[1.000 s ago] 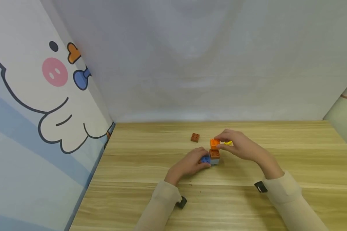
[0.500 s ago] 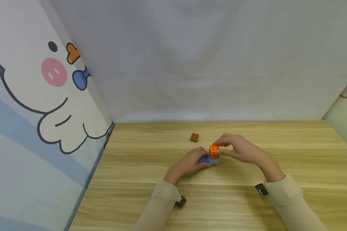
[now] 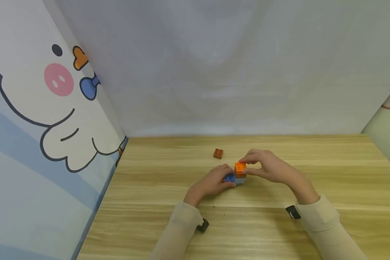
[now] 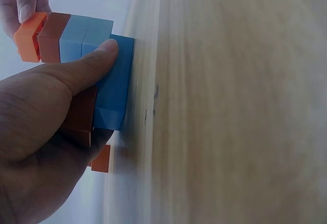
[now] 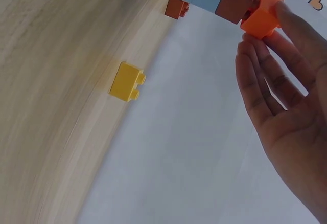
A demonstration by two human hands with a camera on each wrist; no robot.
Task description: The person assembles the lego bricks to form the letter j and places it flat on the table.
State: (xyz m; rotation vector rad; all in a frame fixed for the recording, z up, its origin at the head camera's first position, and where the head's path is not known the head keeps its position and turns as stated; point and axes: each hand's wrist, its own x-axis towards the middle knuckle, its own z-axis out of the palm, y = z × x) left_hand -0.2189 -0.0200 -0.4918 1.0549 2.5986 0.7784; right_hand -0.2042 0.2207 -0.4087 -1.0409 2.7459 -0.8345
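A small toy-brick stack stands on the table, with a blue brick [image 4: 118, 83] at its base. Light blue bricks [image 4: 84, 36], then a brown brick [image 4: 54, 37], form a column at its right. My left hand [image 3: 210, 183] grips the lower stack from the left, its thumb on the blue base and a darker brown brick [image 4: 80, 116] partly hidden under it. Between thumb and fingers, my right hand [image 3: 267, 166] pinches an orange brick [image 3: 240, 168] on top of the column. A narrow gap with studs shows under the orange brick in both wrist views.
Behind the stack lies a loose brown brick [image 3: 218, 153]. A yellow brick [image 5: 126, 82] lies on the wooden table [image 3: 143, 191], hidden behind my right hand in the head view. A pale curtain [image 3: 230, 72] hangs along the table's back edge.
My right hand has lowered the orange brick from above the column onto the brown brick, then stayed there. The left hand keeps its grip in place. The yellow brick has become hidden in the head view.
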